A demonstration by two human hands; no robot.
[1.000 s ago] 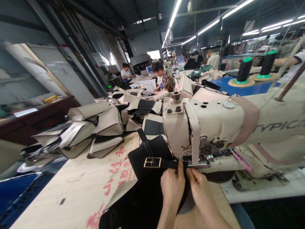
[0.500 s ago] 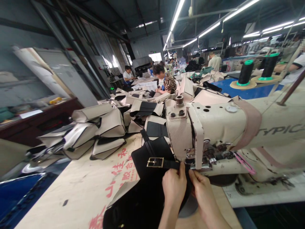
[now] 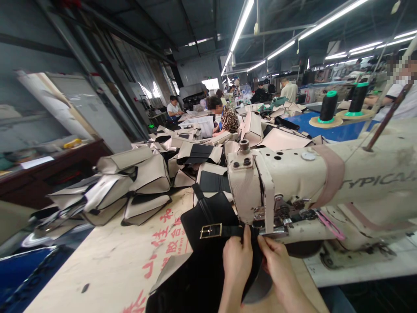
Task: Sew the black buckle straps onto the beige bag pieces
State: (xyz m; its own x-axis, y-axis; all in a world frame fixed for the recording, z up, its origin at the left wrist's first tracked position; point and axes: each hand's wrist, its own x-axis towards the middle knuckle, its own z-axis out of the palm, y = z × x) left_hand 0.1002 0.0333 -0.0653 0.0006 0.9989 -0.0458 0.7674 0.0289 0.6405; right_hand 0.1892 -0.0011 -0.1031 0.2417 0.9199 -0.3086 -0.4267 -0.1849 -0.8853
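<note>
A black bag piece (image 3: pixel 195 274) with a pale lining edge lies under the head of a cream sewing machine (image 3: pixel 289 169). Across it runs a black strap with a gold buckle (image 3: pixel 210 231). My left hand (image 3: pixel 237 256) is closed on the bag piece, its thumb pressing near the strap's end just below the machine head. Close beside it, my right hand (image 3: pixel 275 256) pinches the edge of the same piece, fingers partly hidden beneath. The needle and the stitching spot are hidden behind the machine head and my fingertips.
Many beige and black bags (image 3: pixel 150 174) are heaped left of and behind the machine. Bare plywood tabletop (image 3: pixel 107 261) with red lettering spreads at left. Black thread cones (image 3: pixel 328 106) stand beyond the machine. A co-worker (image 3: pixel 224 117) bends over work behind the heap; others are farther off.
The view has shifted slightly, so the machine appears a little lower and further left. Both hands keep their hold on the bag piece beside the machine head, with little visible movement.
</note>
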